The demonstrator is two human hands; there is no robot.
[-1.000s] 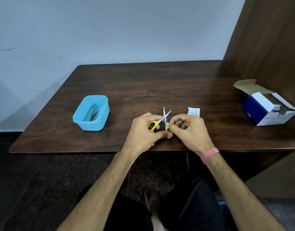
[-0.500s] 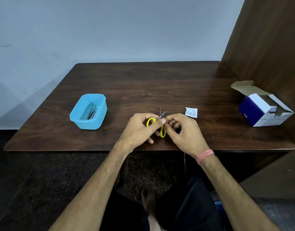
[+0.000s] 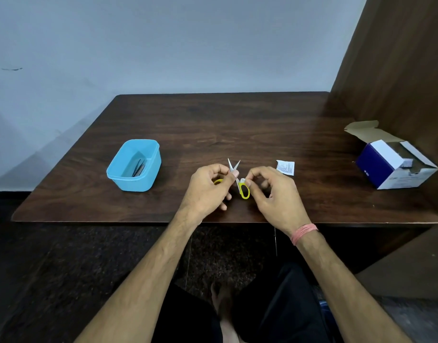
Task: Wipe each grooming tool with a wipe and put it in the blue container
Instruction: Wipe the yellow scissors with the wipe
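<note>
Small scissors (image 3: 243,189) with yellow handles are held above the near middle of the table, blades open and pointing away from me. My left hand (image 3: 208,191) grips one handle and the blade pivot. My right hand (image 3: 274,194) pinches a small white wipe (image 3: 242,180) against the top of the other yellow handle. The blue container (image 3: 151,167) stands to the left on the table and holds dark metal tools (image 3: 138,167).
A torn white wipe sachet (image 3: 285,167) lies just right of my right hand. An open blue-and-white cardboard box (image 3: 396,167) sits at the table's right side by a wooden panel. The table's front edge (image 3: 113,221) runs below my wrists.
The scissors blades, nearly shut half a second ago, are spread apart again. My right hand has shifted onto the top of the right handle with the wipe.
</note>
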